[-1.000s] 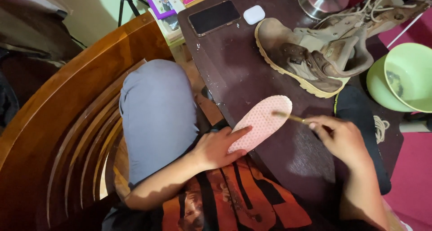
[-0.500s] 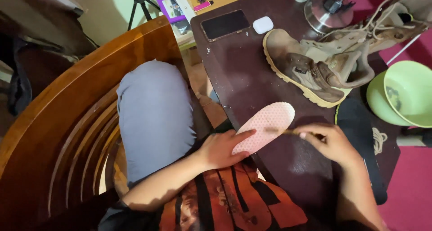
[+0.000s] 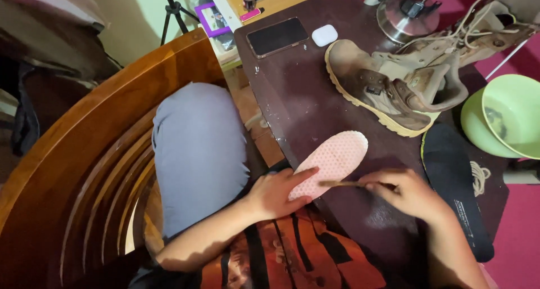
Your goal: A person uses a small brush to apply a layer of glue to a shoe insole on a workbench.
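The left hand presses on the near end of a pink insole, fingers spread flat over it rather than closed around it. The insole lies tilted on the dark table, its heel end at the table's near-left edge, by the person's lap. The right hand pinches a thin stick, fingers together on it, the tip touching the insole's lower side; what kind of tool it is cannot be told at this size.

Bare tabletop lies left of and beyond the insole, up to a phone and a white earbud case near the far edge. A tan boot lies just beyond the insole. A black insole lies along the right edge, beside a green bowl.
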